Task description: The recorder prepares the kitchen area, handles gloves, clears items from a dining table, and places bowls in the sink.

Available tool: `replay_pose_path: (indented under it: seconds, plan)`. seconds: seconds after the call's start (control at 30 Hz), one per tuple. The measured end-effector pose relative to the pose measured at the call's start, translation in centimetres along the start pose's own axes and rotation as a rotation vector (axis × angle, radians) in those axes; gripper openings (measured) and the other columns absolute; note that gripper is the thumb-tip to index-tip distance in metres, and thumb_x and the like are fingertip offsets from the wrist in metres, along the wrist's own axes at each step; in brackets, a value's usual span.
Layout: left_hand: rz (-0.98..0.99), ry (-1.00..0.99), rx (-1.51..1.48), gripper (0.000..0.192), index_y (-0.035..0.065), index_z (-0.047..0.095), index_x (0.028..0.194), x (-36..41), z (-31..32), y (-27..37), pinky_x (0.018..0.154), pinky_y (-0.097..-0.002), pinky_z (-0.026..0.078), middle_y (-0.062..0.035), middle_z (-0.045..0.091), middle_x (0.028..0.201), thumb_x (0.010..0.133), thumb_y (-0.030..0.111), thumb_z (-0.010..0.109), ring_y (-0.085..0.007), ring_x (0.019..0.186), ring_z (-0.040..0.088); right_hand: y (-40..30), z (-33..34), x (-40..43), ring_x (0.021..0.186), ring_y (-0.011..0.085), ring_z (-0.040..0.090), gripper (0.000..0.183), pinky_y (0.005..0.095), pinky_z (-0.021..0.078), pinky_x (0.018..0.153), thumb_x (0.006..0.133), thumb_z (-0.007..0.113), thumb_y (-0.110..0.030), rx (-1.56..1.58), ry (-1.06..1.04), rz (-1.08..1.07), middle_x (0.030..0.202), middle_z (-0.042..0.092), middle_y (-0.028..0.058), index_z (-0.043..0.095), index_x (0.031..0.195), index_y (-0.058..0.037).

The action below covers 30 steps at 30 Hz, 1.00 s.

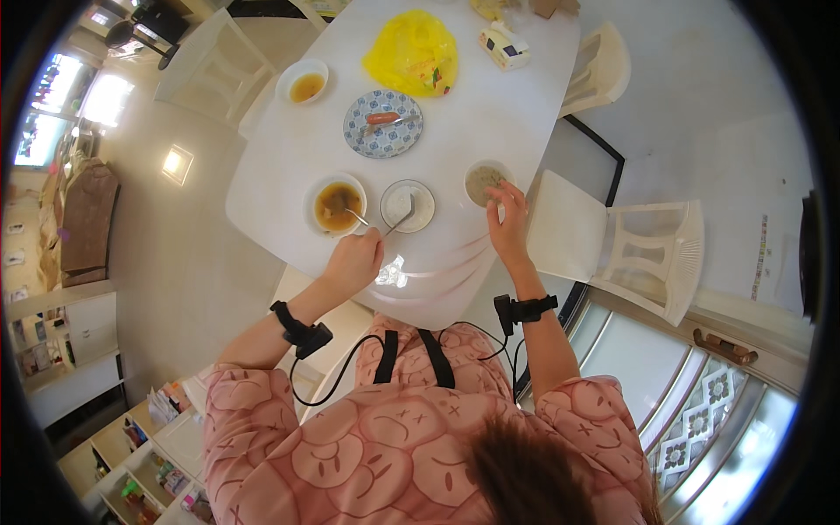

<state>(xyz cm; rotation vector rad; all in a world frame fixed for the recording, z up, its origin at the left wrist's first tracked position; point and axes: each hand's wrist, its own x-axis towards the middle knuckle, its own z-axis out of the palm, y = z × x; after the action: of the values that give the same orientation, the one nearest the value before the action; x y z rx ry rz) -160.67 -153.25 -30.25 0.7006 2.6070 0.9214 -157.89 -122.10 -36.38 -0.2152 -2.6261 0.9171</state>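
Note:
My left hand (pixel 357 261) is closed in a fist at the near rim of a white bowl of brown soup (pixel 331 189). Two metal utensil handles run towards this fist: a spoon (pixel 356 216) dipping in the soup, and another utensil (pixel 401 220) lying over a small saucer (pixel 392 200). The fist hides their ends, so which one it grips is unclear. On the other side, my right hand (pixel 508 220) curls its fingers over the near rim of a white bowl (pixel 467 184) filled with greyish food, thumb on the near side.
Farther back are a patterned plate (pixel 387 144) with a sausage and fork, a bowl of broth (pixel 283 85), a yellow plastic bag (pixel 410 52) and a tissue pack (pixel 504 49). White chairs (pixel 571 226) flank the table (pixel 275 177). Cables (pixel 338 394) run from my wristbands.

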Motion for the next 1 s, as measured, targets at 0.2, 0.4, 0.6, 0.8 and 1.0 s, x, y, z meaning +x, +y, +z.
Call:
replay_pose_path:
  seconds: [0.2, 0.4, 0.6, 0.8, 1.0]
  plan:
    - [-0.037, -0.005, 0.031, 0.01, -0.0009, 0.058, 0.082, 0.8, 5.1, -0.5, 0.059, -0.0494, 0.048, -0.0224, 0.061, 0.064, 0.085, 0.008, 0.058, -0.0409, 0.062, 0.061, -2.5, 0.9, -1.3, 0.091, 0.0251, 0.064, 0.02, 0.0345, 0.0495, 0.082, 0.092, 0.057, -0.012, 0.456, -0.359, 0.21, 0.101, 0.068, 0.0113, 0.063, 0.109, -0.0037]
    - [-0.116, 0.065, 0.143, 0.009, -0.0003, 0.057, 0.083, 1.2, 5.3, -1.9, 0.057, -0.0505, 0.048, -0.0223, 0.06, 0.062, 0.085, 0.008, 0.058, -0.0414, 0.06, 0.06, -2.9, 2.3, -2.4, 0.088, 0.0232, 0.065, 0.02, 0.0334, 0.0506, 0.078, 0.093, 0.056, -0.011, 0.535, -0.459, 0.207, 0.101, 0.068, 0.0119, 0.063, 0.109, -0.0025]
    - [-0.126, 0.077, 0.177, 0.012, -0.0024, 0.051, 0.084, 0.1, 3.4, -0.7, 0.055, -0.0508, 0.048, -0.0224, 0.06, 0.062, 0.087, 0.008, 0.055, -0.0417, 0.06, 0.061, 1.9, 2.6, -2.6, 0.084, 0.0261, 0.063, 0.022, 0.0384, 0.0505, 0.074, 0.089, 0.059, -0.012, 0.222, -0.068, 0.336, 0.103, 0.063, 0.0152, 0.057, 0.108, -0.0013]
    - [-0.087, 0.008, 0.419, 0.018, 0.0004, 0.052, 0.084, 0.2, 8.1, -2.1, 0.053, -0.0459, 0.051, -0.0187, 0.062, 0.061, 0.09, 0.017, 0.054, -0.0376, 0.057, 0.063, 4.8, 3.7, -1.0, 0.107, 0.0304, 0.054, 0.058, 0.0416, 0.0532, 0.086, 0.088, 0.061, -0.008, 0.667, 0.005, 1.063, 0.131, 0.039, 0.0256, 0.026, 0.134, -0.0011]
    - [-0.058, -0.111, 0.351, 0.033, 0.0004, 0.053, 0.085, 0.7, 8.8, 0.9, 0.054, -0.0435, 0.051, -0.0175, 0.062, 0.062, 0.095, 0.032, 0.053, -0.0361, 0.06, 0.064, 5.0, 4.6, -0.9, 0.115, 0.0376, 0.054, 0.067, 0.046, 0.0525, 0.096, 0.088, 0.058, 0.001, 1.393, -0.015, 1.216, 0.13, 0.041, 0.0271, 0.016, 0.139, -0.0079]
